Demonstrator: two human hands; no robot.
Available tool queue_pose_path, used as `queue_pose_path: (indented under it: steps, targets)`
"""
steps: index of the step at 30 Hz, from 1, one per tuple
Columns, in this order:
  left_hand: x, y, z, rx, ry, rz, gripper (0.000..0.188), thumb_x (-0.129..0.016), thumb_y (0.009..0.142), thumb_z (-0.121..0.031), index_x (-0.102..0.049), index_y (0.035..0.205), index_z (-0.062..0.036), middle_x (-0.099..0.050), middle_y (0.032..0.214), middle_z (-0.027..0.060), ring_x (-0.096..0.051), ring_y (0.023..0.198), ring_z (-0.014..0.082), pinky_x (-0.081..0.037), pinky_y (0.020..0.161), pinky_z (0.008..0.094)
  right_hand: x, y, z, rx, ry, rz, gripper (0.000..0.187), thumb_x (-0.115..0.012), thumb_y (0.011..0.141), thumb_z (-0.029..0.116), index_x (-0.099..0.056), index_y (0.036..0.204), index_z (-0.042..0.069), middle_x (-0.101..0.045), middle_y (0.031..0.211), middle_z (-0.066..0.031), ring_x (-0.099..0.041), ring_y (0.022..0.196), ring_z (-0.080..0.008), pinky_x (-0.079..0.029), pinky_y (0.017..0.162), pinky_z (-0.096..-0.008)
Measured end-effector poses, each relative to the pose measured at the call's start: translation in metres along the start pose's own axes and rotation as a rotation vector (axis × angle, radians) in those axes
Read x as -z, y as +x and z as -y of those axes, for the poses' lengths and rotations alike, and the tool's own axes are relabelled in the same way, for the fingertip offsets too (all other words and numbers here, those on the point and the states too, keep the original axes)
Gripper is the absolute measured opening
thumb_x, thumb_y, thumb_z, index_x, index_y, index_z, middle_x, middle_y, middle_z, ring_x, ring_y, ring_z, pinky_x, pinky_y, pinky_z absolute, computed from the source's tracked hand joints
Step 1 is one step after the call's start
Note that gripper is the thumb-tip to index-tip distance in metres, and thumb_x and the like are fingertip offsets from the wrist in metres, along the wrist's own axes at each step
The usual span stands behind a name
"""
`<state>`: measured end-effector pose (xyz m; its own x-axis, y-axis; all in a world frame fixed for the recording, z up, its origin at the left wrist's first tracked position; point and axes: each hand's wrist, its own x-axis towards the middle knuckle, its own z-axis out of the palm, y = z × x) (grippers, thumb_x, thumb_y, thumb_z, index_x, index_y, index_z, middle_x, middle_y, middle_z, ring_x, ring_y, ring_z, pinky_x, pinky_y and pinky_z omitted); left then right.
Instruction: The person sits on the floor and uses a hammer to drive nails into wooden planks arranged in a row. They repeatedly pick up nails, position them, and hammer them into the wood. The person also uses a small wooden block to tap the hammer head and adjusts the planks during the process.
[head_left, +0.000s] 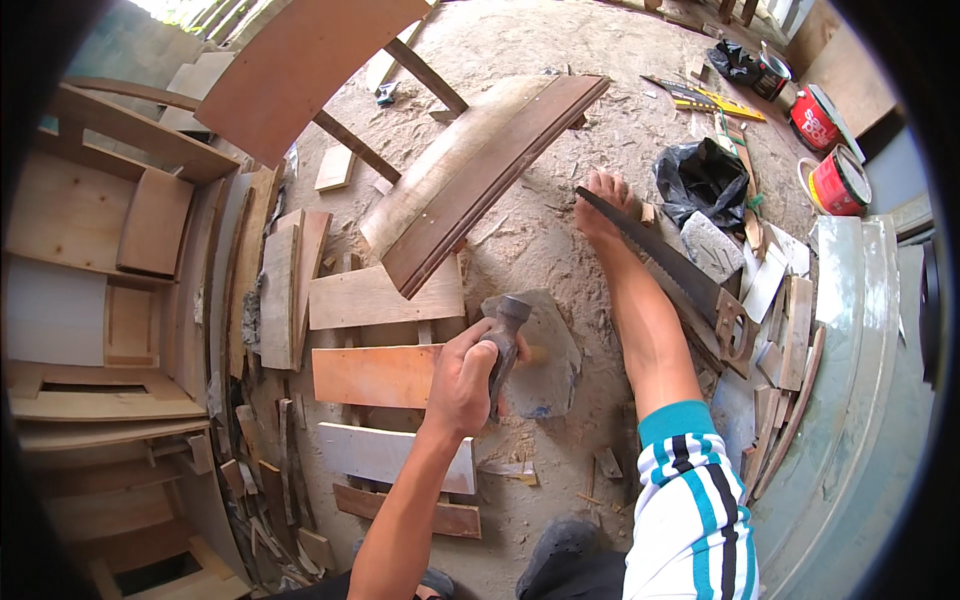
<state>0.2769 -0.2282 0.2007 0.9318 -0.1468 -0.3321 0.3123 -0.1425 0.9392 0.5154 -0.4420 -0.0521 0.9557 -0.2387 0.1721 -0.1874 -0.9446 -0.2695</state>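
Observation:
My left hand (465, 385) is closed around the dark metal head of a claw hammer (511, 310), above a flat grey stone slab (555, 385) on the floor. Part of what seems a wooden handle shows beyond the fingers. Further out, my right hand (603, 208) is at the tip end of a handsaw (665, 257). The dark blade crosses over the hand, and its wooden handle (735, 335) points back toward me on the right. Fingers show bent past the blade; the exact grip is partly hidden.
A wooden assembly (480, 170) of panels and legs stands ahead. Cut boards (380, 375) lie in a row at left, beside wooden cabinets (100, 250). On the right are a black plastic bag (702, 180), red cans (838, 183), wood scraps (795, 335) and a glass sheet (850, 400).

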Motion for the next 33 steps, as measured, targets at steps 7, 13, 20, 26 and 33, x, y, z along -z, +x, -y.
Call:
queue_pose_path:
  steps: [7,13,20,26,33]
  targets:
    - [0.0,0.0,0.001,-0.008,-0.008,0.001,0.052,-0.039,0.087,-0.043,-0.061,0.097,0.0036,-0.063,0.086,0.0105,-0.055,0.052,0.0117,-0.046,0.039,0.0228,-0.005,0.002,-0.003,0.082,-0.04,-0.141,0.046,-0.051,0.097,0.037,-0.057,0.133,0.011,-0.052,0.143,-0.003,-0.041,0.137,-0.0278,-0.025,0.116,-0.054]
    - [0.0,0.002,-0.001,-0.004,-0.022,-0.007,0.054,-0.039,0.087,-0.045,-0.061,0.096,0.0038,-0.064,0.086,0.0111,-0.055,0.049,0.0125,-0.044,0.038,0.023,-0.003,0.003,-0.002,0.177,-0.109,-0.1,0.041,-0.054,0.096,0.036,-0.062,0.127,0.01,-0.056,0.135,-0.0039,-0.044,0.133,-0.0269,-0.029,0.114,-0.0517]
    - [0.002,0.002,-0.003,-0.006,-0.015,-0.015,0.055,-0.037,0.087,-0.045,-0.061,0.095,0.0029,-0.063,0.084,0.0107,-0.053,0.045,0.0132,-0.044,0.038,0.0239,-0.005,-0.022,-0.006,0.424,-0.17,-0.329,0.019,-0.06,0.089,0.024,-0.069,0.102,0.014,-0.064,0.111,-0.0029,-0.053,0.118,-0.0214,-0.035,0.109,-0.0482]
    - [0.0,0.002,-0.004,-0.004,-0.015,-0.001,0.053,-0.036,0.088,-0.044,-0.061,0.095,0.0019,-0.063,0.084,0.0101,-0.053,0.047,0.0127,-0.044,0.039,0.0235,0.015,-0.028,-0.005,0.511,-0.102,-0.135,0.013,-0.057,0.089,0.017,-0.07,0.09,0.014,-0.066,0.101,-0.0059,-0.057,0.112,-0.0219,-0.036,0.107,-0.0446]
    - [0.0,-0.001,0.004,-0.037,-0.034,-0.002,0.052,-0.038,0.087,-0.044,-0.061,0.096,0.0019,-0.063,0.086,0.0104,-0.053,0.048,0.0127,-0.045,0.039,0.0239,0.026,-0.03,0.015,0.19,0.117,-0.125,0.017,-0.05,0.094,0.013,-0.066,0.093,0.008,-0.068,0.101,-0.0166,-0.061,0.101,-0.0309,-0.042,0.099,-0.0456]
